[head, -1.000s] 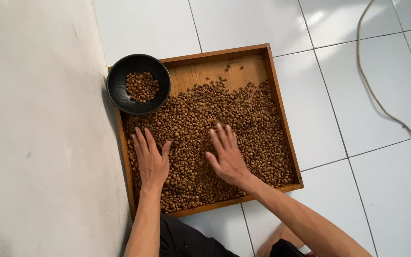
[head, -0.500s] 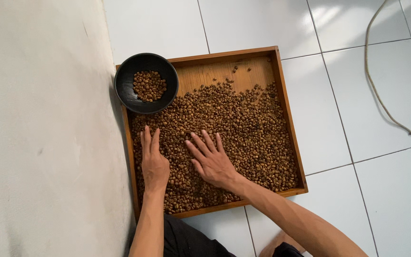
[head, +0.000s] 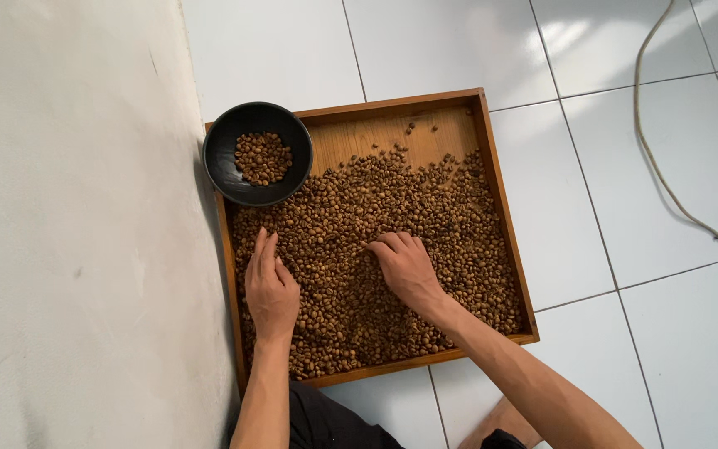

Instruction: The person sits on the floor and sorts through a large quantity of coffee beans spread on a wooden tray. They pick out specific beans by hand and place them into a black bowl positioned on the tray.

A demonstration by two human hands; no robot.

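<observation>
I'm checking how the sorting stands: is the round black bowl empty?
No: the round black bowl on the wooden tray's corner holds a small heap of brown beans.

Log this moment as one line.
left hand flat on beans | right hand fingers curled in beans | wooden tray | black bowl partly filled

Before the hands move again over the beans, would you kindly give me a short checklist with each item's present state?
1. Wooden tray lies flat on the tiled floor: ok.
2. Black bowl sits steady on the tray's corner: cannot tell, as it overhangs the rim.
3. Left hand rests flat on the beans: ok.
4. Right hand has its fingers curled into the beans: ok.
5. Beans kept inside the tray: ok.
6. Cord lies apart from the tray: ok.
</observation>
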